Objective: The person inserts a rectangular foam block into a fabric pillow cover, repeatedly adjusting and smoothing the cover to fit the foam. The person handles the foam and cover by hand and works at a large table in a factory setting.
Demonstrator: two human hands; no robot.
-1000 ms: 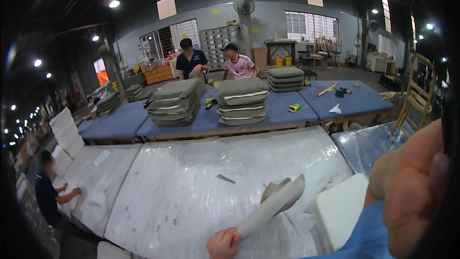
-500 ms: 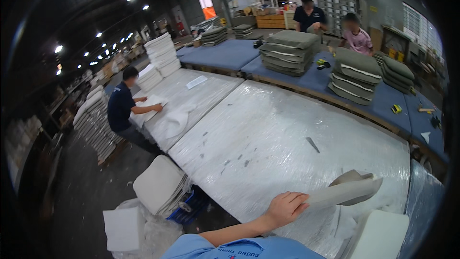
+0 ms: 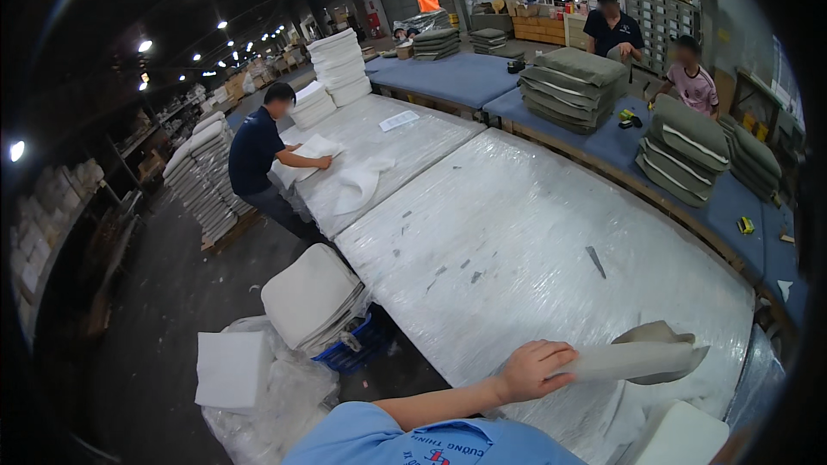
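Observation:
My left hand (image 3: pixel 536 372) is closed on the near end of a beige-grey fabric cover (image 3: pixel 633 362), fingers bent over its edge. From the hand the cover stretches right over the table, with a darker fold (image 3: pixel 656 334) standing up at its far end. Close to my body at the lower right lies a thick white foam cushion (image 3: pixel 680 435), partly cut off by the lower edge. White padding (image 3: pixel 594 409) lies between it and my left hand. My right hand does not show; only a small blurred brownish patch is visible beside the cushion.
The plastic-wrapped table (image 3: pixel 517 224) carries scattered dark scraps (image 3: pixel 596 262). Left of it stand a blue crate (image 3: pixel 355 349) with stacked pale cushions (image 3: pixel 312 293) and a white foam block (image 3: pixel 231 370). A co-worker (image 3: pixel 258 151) handles white padding; others stand behind grey cushion stacks (image 3: pixel 573 90).
The view has swung left, so the surroundings appear farther right. My left hand keeps its grip on the fabric cover. The co-worker on the left still bends over the white padding.

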